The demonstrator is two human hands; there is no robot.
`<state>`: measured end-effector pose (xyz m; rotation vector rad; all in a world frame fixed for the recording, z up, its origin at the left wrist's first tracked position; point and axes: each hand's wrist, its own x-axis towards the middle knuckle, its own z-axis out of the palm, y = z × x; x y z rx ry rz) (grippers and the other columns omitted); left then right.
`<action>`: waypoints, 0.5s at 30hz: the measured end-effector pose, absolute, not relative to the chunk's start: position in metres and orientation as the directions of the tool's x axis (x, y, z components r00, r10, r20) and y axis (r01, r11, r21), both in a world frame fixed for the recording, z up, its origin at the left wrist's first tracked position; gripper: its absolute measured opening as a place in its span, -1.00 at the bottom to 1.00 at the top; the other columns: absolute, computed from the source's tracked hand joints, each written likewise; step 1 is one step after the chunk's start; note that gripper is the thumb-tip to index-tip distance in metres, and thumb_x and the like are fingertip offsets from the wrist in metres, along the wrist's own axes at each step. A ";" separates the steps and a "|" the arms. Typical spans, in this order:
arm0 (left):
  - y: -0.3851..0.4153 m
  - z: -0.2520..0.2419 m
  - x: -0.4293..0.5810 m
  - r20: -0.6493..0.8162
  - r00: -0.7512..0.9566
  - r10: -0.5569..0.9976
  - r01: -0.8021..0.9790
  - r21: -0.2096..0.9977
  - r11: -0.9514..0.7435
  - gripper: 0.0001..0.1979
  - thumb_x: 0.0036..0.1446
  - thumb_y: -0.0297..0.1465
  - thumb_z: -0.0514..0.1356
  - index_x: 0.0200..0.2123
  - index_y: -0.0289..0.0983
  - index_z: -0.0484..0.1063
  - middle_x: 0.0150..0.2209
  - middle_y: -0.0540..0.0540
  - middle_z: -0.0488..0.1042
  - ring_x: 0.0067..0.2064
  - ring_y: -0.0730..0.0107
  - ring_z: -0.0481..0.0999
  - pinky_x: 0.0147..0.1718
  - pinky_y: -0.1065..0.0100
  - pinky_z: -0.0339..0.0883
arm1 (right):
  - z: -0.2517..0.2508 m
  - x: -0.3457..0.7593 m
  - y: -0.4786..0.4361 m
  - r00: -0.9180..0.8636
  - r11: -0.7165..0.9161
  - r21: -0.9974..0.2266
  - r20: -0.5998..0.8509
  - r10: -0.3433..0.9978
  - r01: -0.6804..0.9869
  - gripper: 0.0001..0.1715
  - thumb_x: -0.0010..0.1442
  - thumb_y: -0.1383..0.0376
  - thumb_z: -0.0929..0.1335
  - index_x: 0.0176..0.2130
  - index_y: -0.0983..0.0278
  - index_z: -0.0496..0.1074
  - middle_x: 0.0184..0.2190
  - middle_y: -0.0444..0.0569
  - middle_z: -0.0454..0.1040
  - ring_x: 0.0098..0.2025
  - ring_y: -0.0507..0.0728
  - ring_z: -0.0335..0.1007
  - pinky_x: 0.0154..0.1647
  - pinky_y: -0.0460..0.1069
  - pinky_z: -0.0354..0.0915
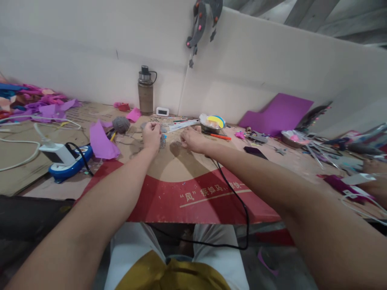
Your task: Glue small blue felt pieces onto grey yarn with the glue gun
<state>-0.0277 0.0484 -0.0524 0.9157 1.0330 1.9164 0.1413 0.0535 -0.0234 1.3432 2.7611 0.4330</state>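
My left hand (152,135) is raised over the cardboard with thumb and fingers pinched together; whatever lies between them is too small to make out. Right beside it is a small tangle of grey yarn (163,141) with a bit of blue. A grey ball of yarn (121,125) sits to its left, with loose strands trailing toward that hand. My right hand (193,139) is low over the cardboard (169,171), its fingers curled in; anything they hold is hidden. Between the two hands there is a gap.
A water bottle (146,92) and a small clock (162,111) stand along the wall. Behind my right hand are a metal bowl (210,129) and an orange pen (220,137). A black cable (238,195) hangs over the front edge. A blue power strip (69,167) lies left.
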 end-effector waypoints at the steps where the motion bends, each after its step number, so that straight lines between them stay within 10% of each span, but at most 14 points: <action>1: 0.049 -0.053 -0.028 0.231 -0.454 0.860 -0.283 0.878 -0.385 -0.88 -0.01 -0.56 0.14 -0.53 -0.26 0.32 -0.69 0.10 0.24 -0.69 0.61 0.16 -0.71 0.56 -0.07 | -0.022 0.144 0.055 -0.602 0.566 0.246 0.105 0.791 0.787 -0.73 0.19 0.36 0.23 -0.19 0.36 0.47 -0.15 0.12 0.50 -0.03 0.23 0.23 -0.09 0.05 0.04; 15: 0.049 -0.062 -0.027 0.386 -0.252 0.888 0.192 0.919 -0.345 -0.97 0.02 -0.44 0.11 -0.44 -0.26 0.33 -0.64 0.09 0.31 -0.66 0.55 0.24 -0.66 0.50 0.07 | -0.008 0.122 0.055 -0.644 0.625 0.389 -0.097 0.758 0.677 -0.75 0.10 0.41 0.31 -0.24 0.30 0.56 -0.18 0.15 0.55 -0.04 0.26 0.36 0.02 0.17 -0.01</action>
